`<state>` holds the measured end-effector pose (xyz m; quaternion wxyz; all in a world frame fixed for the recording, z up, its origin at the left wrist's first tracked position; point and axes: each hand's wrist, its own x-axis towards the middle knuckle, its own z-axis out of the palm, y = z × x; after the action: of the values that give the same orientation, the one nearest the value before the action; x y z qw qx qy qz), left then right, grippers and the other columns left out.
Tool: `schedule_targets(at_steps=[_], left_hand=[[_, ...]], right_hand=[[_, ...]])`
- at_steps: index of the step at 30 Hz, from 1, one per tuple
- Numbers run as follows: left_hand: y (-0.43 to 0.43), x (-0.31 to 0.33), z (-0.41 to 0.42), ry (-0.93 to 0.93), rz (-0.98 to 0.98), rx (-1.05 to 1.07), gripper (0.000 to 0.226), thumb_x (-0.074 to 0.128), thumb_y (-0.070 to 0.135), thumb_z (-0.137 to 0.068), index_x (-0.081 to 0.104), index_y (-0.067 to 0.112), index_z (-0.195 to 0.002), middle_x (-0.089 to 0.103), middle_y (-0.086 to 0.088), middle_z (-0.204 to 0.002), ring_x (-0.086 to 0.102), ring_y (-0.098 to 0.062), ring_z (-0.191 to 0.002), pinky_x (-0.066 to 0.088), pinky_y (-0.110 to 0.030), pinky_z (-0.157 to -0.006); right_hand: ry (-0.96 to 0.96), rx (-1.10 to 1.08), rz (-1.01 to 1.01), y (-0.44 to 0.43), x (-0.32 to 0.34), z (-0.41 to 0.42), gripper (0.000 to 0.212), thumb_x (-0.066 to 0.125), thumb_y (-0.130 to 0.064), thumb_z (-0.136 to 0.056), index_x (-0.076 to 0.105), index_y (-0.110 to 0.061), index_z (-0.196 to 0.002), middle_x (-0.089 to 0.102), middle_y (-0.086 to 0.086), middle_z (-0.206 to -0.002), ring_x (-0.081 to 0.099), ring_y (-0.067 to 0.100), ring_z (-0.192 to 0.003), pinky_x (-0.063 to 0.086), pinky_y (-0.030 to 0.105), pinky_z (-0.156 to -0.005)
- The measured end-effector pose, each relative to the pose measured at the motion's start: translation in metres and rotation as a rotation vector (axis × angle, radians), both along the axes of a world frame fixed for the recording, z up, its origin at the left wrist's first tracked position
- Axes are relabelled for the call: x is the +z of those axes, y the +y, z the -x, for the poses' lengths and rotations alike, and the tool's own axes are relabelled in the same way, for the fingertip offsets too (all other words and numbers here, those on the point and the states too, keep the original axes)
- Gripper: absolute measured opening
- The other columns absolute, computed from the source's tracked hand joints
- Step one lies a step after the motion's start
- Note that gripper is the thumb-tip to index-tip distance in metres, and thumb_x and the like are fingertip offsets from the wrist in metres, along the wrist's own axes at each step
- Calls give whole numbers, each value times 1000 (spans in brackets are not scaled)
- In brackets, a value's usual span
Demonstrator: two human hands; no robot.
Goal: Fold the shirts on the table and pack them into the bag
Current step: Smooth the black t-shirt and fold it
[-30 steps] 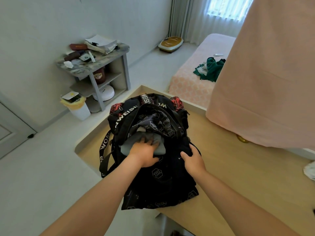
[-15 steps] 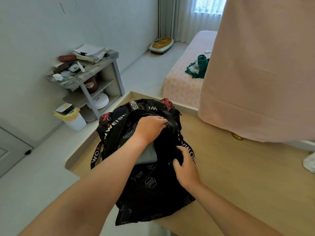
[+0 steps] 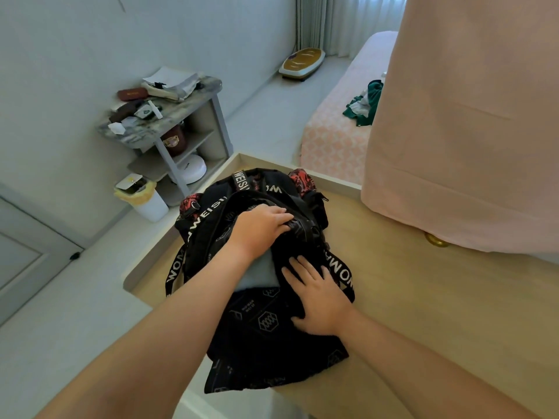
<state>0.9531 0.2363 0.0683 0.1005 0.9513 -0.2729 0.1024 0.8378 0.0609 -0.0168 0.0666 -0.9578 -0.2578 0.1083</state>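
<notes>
While the left grip (image 3: 261,228) reaches in over the black bag (image 3: 266,343), its fingers curl round the upper lip of the bag's mouth and clamp that dark fabric against the palm. The right grip (image 3: 317,296) lies flat on the bag's front just below the opening, its fingers straight and spread apart, pressing down and holding nothing.

Between the two, a folded grey shirt (image 3: 258,275) sits inside the open mouth of the bag. It is partly hidden under the left wrist, with only a pale patch showing.

The bag lies along the left edge of the light wooden desk (image 3: 438,313), its top toward the far left corner. Its lower end hangs over the desk's near edge. A black strap with white lettering (image 3: 341,273) trails beside the right grip, and another (image 3: 175,270) droops over the left edge.

A large pink cloth (image 3: 469,116) hangs over the far right part of the desk, with a small gold object (image 3: 435,239) showing at its hem.

Beyond the desk stands a bed with a pink cover (image 3: 329,140), a green garment (image 3: 367,101) bunched on it. By the wall are a cluttered grey shelf unit (image 3: 181,116) and a white bin with a yellow liner (image 3: 145,198).
</notes>
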Motion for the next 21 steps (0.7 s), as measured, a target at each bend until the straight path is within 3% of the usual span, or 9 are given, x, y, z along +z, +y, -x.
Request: schedule_targets(at_steps=[2, 7, 11, 13, 16, 19, 21], left_hand=[[-1, -1, 6, 2, 34, 10, 23, 62, 33, -94, 72, 29, -115, 67, 5, -123, 64, -21, -110, 57, -38, -71], [-4, 13, 0, 37, 61, 1, 22, 60, 36, -95, 72, 32, -112, 67, 10, -122, 62, -17, -111, 56, -36, -74], [0, 15, 1, 72, -45, 8, 31, 67, 34, -89, 70, 26, -119, 63, 4, -129, 55, -19, -121, 52, -41, -88], [5, 7, 19, -70, -58, 25, 34, 70, 25, -84, 68, 22, -118, 61, 0, -128, 54, -23, -120, 47, -40, -91], [13, -19, 64, -270, 2, -33, 23, 63, 15, -84, 66, 21, -106, 59, 0, -115, 54, -23, -107, 42, -36, -84], [22, -54, 96, -128, -115, -61, 26, 61, 17, -82, 60, 20, -108, 58, -1, -114, 55, -26, -103, 41, -35, -83], [32, -72, 100, 4, -261, 140, 47, 68, 27, -78, 56, 21, -123, 54, -6, -128, 50, -31, -116, 42, -42, -94]], right_hand=[[-33, -18, 12, 6, 4, -10, 102, 58, -54, -81, 6, -12, -158, 0, 10, -165, -9, 26, -152, 10, 56, -119], [-158, -191, -116, 28, 8, -48, 83, 60, -44, -87, 28, -3, -152, 38, 17, -149, 34, 34, -138, 26, 48, -118], [-139, -167, -83, 24, 2, -42, 82, 48, -54, -91, 26, -5, -153, 33, 15, -153, 29, 32, -141, 19, 49, -120], [-223, -133, -110, 13, 0, -27, 81, 47, -56, -86, 34, -8, -150, 37, 14, -151, 34, 32, -140, 29, 50, -114], [-262, -107, -160, -5, -9, -3, 81, 57, -52, -79, 40, -14, -148, 39, 12, -150, 35, 34, -140, 40, 48, -105], [-225, -147, -141, -6, -19, 6, 84, 72, -38, -79, 35, -15, -151, 37, 13, -150, 34, 34, -141, 42, 45, -108], [-227, -212, -154, 4, -19, -2, 82, 76, -28, -80, 36, -13, -150, 39, 15, -149, 35, 35, -141, 43, 44, -109]])
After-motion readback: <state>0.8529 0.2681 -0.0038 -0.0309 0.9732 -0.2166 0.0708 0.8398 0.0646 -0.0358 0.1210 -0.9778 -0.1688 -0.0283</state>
